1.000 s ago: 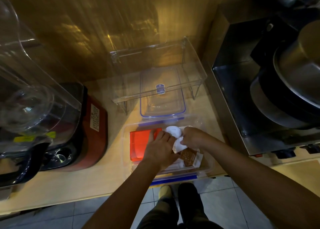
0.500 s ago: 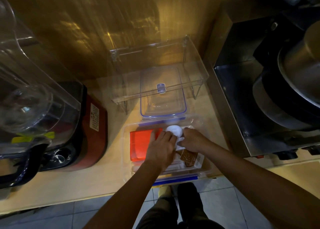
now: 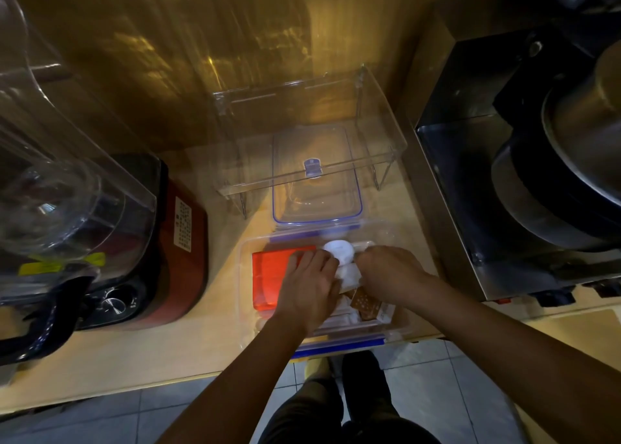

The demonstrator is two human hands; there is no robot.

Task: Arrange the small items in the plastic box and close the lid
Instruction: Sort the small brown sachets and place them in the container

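A clear plastic box (image 3: 247, 275) with blue clips sits open at the counter's front edge. Inside lie a red flat packet (image 3: 268, 272) on the left, white round items (image 3: 339, 249) in the middle and a brown patterned sachet (image 3: 364, 304) toward the front. Both hands are down inside the box. My left hand (image 3: 309, 287) rests over the red packet's right edge, its fingertips touching a white item. My right hand (image 3: 386, 275) presses on the white items from the right; what its fingers grip is hidden. The box's clear lid (image 3: 317, 174) with blue trim lies just behind the box.
A clear acrylic stand (image 3: 302, 114) straddles the lid at the back. A red and black blender base (image 3: 161, 242) with a clear jug stands to the left. A steel appliance (image 3: 504, 161) with a dark pot rises on the right. Tiled floor lies below the counter edge.
Both hands have shifted slightly within the box, staying on the white items; the right hand has pushed a little lower over them. Nothing has left the box.
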